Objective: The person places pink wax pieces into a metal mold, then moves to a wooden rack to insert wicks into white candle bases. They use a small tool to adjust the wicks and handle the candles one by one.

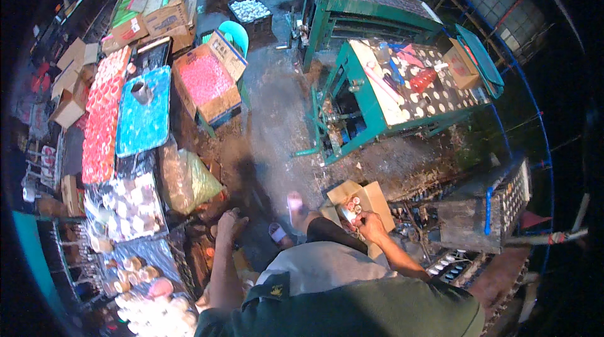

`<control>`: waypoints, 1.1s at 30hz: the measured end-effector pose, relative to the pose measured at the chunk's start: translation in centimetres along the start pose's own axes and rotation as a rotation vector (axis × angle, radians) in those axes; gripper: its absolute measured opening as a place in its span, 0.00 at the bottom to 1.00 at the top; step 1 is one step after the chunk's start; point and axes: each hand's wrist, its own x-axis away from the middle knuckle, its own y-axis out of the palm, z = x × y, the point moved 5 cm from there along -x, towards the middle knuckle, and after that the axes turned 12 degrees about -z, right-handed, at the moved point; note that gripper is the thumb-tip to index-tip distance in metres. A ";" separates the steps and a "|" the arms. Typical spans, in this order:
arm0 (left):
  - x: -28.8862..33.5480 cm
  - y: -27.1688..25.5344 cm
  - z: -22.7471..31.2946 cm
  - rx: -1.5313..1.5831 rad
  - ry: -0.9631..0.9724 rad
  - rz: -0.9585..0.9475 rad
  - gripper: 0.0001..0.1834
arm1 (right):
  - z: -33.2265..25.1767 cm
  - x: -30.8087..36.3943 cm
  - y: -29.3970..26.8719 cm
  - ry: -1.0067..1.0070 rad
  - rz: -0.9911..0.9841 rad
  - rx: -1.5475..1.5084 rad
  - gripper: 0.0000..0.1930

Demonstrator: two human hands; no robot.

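Observation:
My right hand (371, 224) reaches into an open cardboard box (379, 202) on the floor by my right leg. Its fingers are curled at a small white thing (348, 213), too small to make out. Several pinkish round-ended pieces (355, 204) lie in the box just beyond the fingers. My left hand (231, 220) hangs in the air on the left with its fingers curled, and I see nothing in it. Nearest to it is a yellowish plastic sack (198, 183).
On the left stand a bench with red pieces (104, 114), a blue tray (143, 126) holding a metal cup (142, 92), and a carton of pink pieces (204, 76). A green-framed machine (362, 101) stands ahead right. A dark metal block (469, 220) is at right.

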 end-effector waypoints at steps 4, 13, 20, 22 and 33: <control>-8.1 -5.0 1.8 0.056 -0.018 -0.020 0.28 | -4.1 -8.1 -2.9 0.006 -0.047 0.010 0.14; -22.5 -21.1 5.1 -0.147 0.050 -0.072 0.30 | -17.3 -31.9 -11.0 -0.275 0.041 -0.094 0.13; -32.9 -30.1 10.9 -0.067 0.312 0.026 0.25 | -24.9 -44.1 -16.7 -0.310 0.073 0.161 0.17; -35.3 -31.9 12.7 -0.045 0.395 0.047 0.23 | -27.0 -47.7 -17.7 -0.361 0.110 0.297 0.16; -50.4 -47.5 24.5 -0.081 0.577 0.149 0.18 | -40.8 -65.3 -32.9 -0.271 0.093 0.153 0.21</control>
